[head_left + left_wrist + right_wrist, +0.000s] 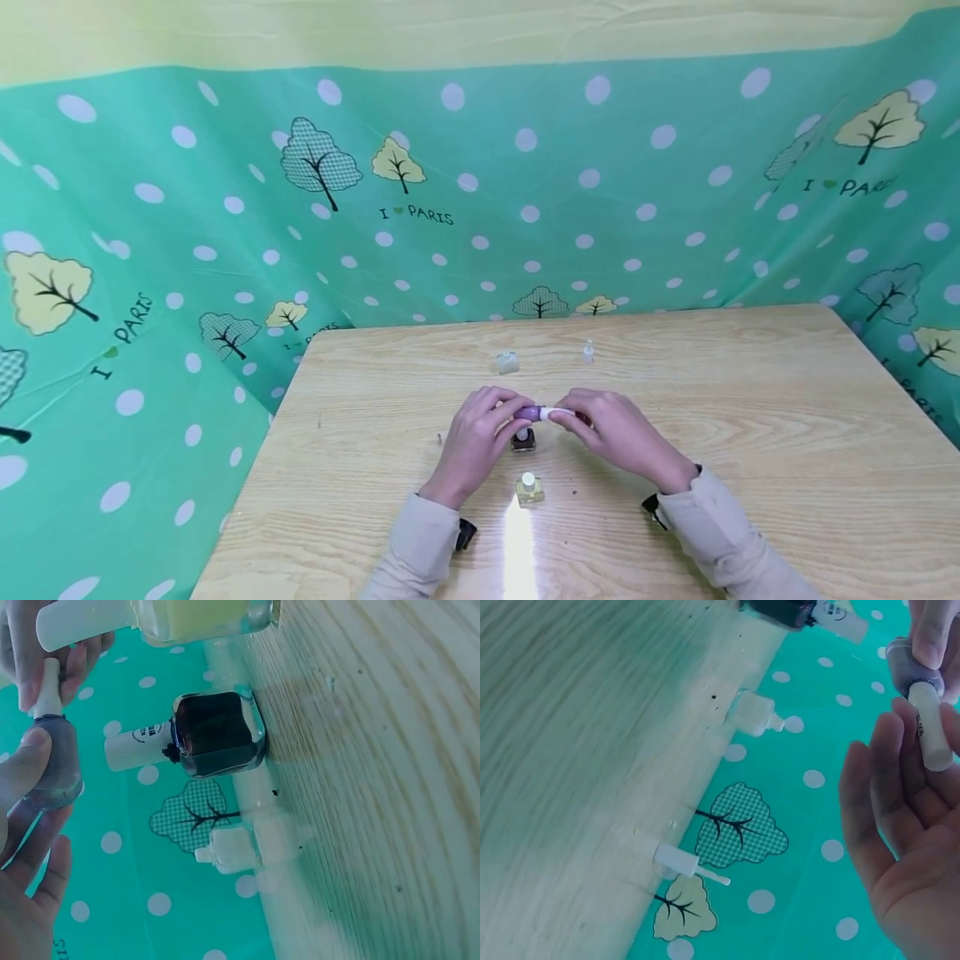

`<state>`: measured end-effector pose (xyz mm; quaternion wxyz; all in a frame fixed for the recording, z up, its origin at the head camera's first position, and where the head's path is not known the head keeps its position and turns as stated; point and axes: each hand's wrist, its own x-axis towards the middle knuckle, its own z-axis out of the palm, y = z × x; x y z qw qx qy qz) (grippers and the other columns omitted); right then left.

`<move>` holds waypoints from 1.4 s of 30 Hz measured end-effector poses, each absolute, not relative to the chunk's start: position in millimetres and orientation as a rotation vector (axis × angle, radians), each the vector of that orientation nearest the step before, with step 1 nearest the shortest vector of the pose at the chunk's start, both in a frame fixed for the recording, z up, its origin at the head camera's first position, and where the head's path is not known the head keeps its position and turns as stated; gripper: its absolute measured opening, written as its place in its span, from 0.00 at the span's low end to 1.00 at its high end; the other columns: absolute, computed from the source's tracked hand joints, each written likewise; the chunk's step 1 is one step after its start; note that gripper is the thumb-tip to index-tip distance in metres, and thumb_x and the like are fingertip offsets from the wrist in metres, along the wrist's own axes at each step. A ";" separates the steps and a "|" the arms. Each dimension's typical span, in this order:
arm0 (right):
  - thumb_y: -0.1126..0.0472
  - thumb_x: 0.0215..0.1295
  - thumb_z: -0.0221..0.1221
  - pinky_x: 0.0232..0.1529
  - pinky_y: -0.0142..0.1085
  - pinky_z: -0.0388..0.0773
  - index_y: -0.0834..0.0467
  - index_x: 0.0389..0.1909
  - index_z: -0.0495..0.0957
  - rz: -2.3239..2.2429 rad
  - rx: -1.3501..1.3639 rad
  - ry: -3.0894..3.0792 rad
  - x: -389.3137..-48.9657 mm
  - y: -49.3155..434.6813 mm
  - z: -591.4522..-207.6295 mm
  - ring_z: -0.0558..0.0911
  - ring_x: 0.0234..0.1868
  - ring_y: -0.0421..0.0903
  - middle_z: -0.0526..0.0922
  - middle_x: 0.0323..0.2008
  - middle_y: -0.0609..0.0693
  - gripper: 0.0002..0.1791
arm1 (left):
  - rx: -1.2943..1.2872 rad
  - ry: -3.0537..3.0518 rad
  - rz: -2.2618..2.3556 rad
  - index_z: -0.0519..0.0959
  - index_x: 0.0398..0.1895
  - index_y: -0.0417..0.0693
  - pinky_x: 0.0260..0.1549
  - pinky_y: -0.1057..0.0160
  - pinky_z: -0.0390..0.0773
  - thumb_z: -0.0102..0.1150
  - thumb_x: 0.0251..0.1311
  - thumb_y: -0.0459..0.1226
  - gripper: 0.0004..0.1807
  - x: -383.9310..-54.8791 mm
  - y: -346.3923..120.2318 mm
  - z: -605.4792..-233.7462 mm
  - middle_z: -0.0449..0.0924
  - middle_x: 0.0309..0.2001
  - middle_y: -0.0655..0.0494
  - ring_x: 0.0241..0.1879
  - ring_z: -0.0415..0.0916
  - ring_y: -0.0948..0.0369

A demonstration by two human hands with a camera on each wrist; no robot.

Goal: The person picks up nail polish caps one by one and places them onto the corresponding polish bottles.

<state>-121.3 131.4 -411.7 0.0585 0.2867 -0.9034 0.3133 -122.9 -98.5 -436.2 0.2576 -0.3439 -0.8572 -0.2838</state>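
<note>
A purple nail polish bottle (528, 413) is held sideways above the table, pinched between the thumb and fingers of my left hand (476, 433). My right hand (617, 427) pinches the bottle's white cap (931, 735) from the other side. Cap and bottle are in line, with the cap at the bottle's neck. In the left wrist view the left thumb lies along the purple glass. Just under the hands stands a dark nail polish bottle (217, 733) with a white cap. Nearer to me is a yellow nail polish bottle (529, 492), also white-capped.
Farther back sits a pale, uncapped bottle (507, 362). To its right, a white cap (588, 353) stands with its brush pointing up. The wooden table (787, 467) meets a green dotted curtain (600, 208) behind. Small dark specks dot the tabletop.
</note>
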 end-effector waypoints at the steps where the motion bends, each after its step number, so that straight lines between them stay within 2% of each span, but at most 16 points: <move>1: 0.51 0.73 0.55 0.23 0.27 0.69 0.49 0.33 0.84 0.971 0.853 -2.756 -121.4 131.1 -411.5 0.67 0.20 0.30 0.74 0.23 0.36 0.12 | -0.932 -2.322 -0.767 0.85 0.46 0.50 0.45 0.67 0.79 0.66 0.60 0.40 0.11 -122.8 -98.5 -436.2 0.82 0.43 0.61 0.43 0.78 0.64; 5: 0.46 0.75 0.52 0.24 0.29 0.71 0.46 0.29 0.82 1.083 0.792 -2.778 -122.5 129.7 -411.5 0.69 0.21 0.32 0.75 0.22 0.37 0.16 | -0.934 -2.308 -0.768 0.85 0.46 0.49 0.46 0.67 0.79 0.66 0.60 0.39 0.12 -123.0 -99.1 -435.0 0.82 0.43 0.60 0.44 0.78 0.64; 9: 0.44 0.69 0.58 0.29 0.30 0.78 0.49 0.39 0.84 1.118 0.790 -2.719 -123.2 129.4 -415.1 0.74 0.26 0.31 0.78 0.27 0.36 0.15 | -0.920 -2.294 -0.786 0.85 0.46 0.49 0.46 0.67 0.79 0.67 0.59 0.40 0.12 -123.7 -101.6 -433.5 0.82 0.43 0.60 0.44 0.78 0.64; 12: 0.47 0.64 0.64 0.34 0.30 0.82 0.53 0.48 0.83 1.078 0.830 -2.647 -123.0 130.5 -416.6 0.77 0.30 0.29 0.79 0.30 0.35 0.17 | -0.909 -2.293 -0.795 0.85 0.45 0.50 0.45 0.67 0.79 0.67 0.59 0.39 0.12 -124.0 -104.2 -432.8 0.82 0.43 0.60 0.43 0.78 0.64; 15: 0.54 0.61 0.67 0.33 0.30 0.82 0.53 0.50 0.83 1.044 0.883 -2.572 -122.2 131.7 -416.1 0.77 0.30 0.29 0.80 0.31 0.35 0.16 | -0.912 -2.298 -0.802 0.85 0.46 0.50 0.45 0.67 0.79 0.67 0.59 0.39 0.12 -124.1 -106.3 -433.2 0.82 0.43 0.61 0.44 0.78 0.64; 19: 0.61 0.61 0.68 0.26 0.26 0.77 0.52 0.47 0.85 0.995 0.924 -2.498 -122.2 131.8 -416.5 0.74 0.26 0.28 0.82 0.30 0.36 0.13 | -0.922 -2.298 -0.810 0.85 0.46 0.50 0.46 0.67 0.79 0.66 0.60 0.39 0.12 -125.1 -107.2 -434.9 0.82 0.44 0.61 0.44 0.78 0.64; 23: 0.59 0.62 0.67 0.21 0.23 0.71 0.52 0.44 0.86 0.957 0.918 -2.477 -123.2 131.0 -416.6 0.70 0.22 0.28 0.82 0.29 0.36 0.10 | -0.923 -2.304 -0.822 0.84 0.47 0.50 0.47 0.67 0.79 0.64 0.62 0.39 0.11 -125.4 -106.6 -436.5 0.81 0.45 0.61 0.45 0.77 0.64; 31: 0.55 0.64 0.66 0.21 0.24 0.71 0.51 0.39 0.87 0.939 0.888 -2.539 -121.3 131.4 -413.1 0.69 0.22 0.27 0.80 0.24 0.35 0.06 | -0.933 -2.318 -0.790 0.83 0.47 0.50 0.47 0.67 0.78 0.63 0.64 0.39 0.11 -124.3 -103.8 -438.0 0.80 0.45 0.61 0.45 0.76 0.64; 37: 0.53 0.64 0.65 0.19 0.25 0.67 0.50 0.36 0.88 0.935 0.846 -2.611 -119.2 132.8 -409.4 0.67 0.19 0.28 0.74 0.21 0.31 0.06 | -0.959 -2.343 -0.778 0.82 0.49 0.49 0.49 0.67 0.77 0.62 0.65 0.39 0.11 -123.7 -102.2 -438.1 0.79 0.46 0.62 0.46 0.76 0.65; 42: 0.53 0.64 0.65 0.20 0.25 0.69 0.50 0.36 0.88 0.951 0.831 -2.622 -119.5 132.5 -407.6 0.69 0.20 0.29 0.75 0.22 0.32 0.07 | -0.950 -2.349 -0.779 0.82 0.49 0.49 0.50 0.66 0.78 0.64 0.63 0.39 0.12 -125.1 -102.2 -437.6 0.80 0.46 0.61 0.46 0.77 0.64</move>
